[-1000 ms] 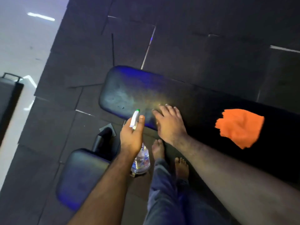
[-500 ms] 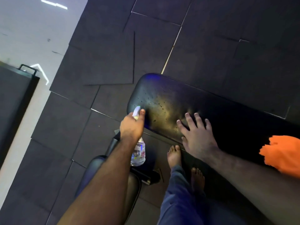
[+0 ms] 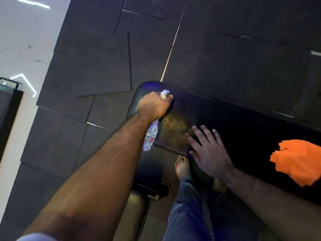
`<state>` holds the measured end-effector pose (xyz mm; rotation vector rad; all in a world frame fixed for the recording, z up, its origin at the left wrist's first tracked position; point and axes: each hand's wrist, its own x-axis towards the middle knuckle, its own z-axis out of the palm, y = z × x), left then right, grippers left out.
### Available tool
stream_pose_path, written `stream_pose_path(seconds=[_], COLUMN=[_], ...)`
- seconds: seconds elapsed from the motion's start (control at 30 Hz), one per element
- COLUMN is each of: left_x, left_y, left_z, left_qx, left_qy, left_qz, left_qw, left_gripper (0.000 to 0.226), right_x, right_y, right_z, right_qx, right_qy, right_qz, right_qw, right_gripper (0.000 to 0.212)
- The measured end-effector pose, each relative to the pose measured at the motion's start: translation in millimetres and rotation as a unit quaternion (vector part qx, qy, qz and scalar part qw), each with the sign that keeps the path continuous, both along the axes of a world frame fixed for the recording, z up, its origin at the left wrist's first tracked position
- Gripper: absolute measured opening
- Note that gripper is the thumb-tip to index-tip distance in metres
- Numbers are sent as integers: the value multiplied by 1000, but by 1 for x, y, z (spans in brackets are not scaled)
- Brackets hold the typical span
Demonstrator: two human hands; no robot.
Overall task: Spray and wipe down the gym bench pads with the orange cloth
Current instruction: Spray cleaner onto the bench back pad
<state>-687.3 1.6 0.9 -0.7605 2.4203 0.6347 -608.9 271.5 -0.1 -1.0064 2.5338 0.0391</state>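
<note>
A long black bench pad (image 3: 225, 119) runs from the centre to the right edge, with droplets on its left end. My left hand (image 3: 153, 106) holds a clear spray bottle (image 3: 151, 136) over that left end, its white nozzle (image 3: 165, 93) pointing along the pad. My right hand (image 3: 208, 150) lies flat on the pad's near edge, fingers spread, holding nothing. The orange cloth (image 3: 297, 160) lies crumpled on the pad at the far right, apart from both hands.
A second, smaller black pad (image 3: 137, 218) sits below my left forearm, joined by the bench frame (image 3: 156, 190). My bare foot (image 3: 182, 166) and blue trouser legs stand beside the bench. Dark rubber tiles (image 3: 104, 66) cover the floor; a black box (image 3: 8, 108) stands at the left edge.
My left hand has carried the spray bottle up and onto the pad's left end. My right hand slid to the right along the near edge. The cloth stayed where it lay.
</note>
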Motion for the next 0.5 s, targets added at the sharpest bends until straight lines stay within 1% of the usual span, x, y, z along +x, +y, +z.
stream_pose_path(seconds=[0.07, 0.17, 0.3, 0.33, 0.4, 0.5], left_x=[-6, 10, 78, 100, 139, 170], left_y=[16, 36, 55, 59, 66, 81], left_z=[1, 1, 3, 3, 2, 0], left_qx=[3, -24, -17, -10, -10, -22], left_qy=[-16, -14, -19, -19, -33, -70], left_qz=[-20, -21, 7, 9, 19, 17], left_qw=[1000, 999, 1000, 1000, 999, 997], left_gripper=[58, 57, 73, 72, 65, 59], right_x=[1, 3, 5, 5, 9, 14], right_y=[8, 19, 31, 35, 43, 55], right_z=[3, 8, 14, 14, 14, 11], right_qx=[-12, -8, 3, 6, 9, 1], right_qy=[3, -2, -2, -2, 0, 5], right_qz=[-12, -19, -20, -24, -34, -36], right_qw=[1000, 1000, 1000, 1000, 999, 999], right_gripper=[63, 61, 61, 61, 61, 62])
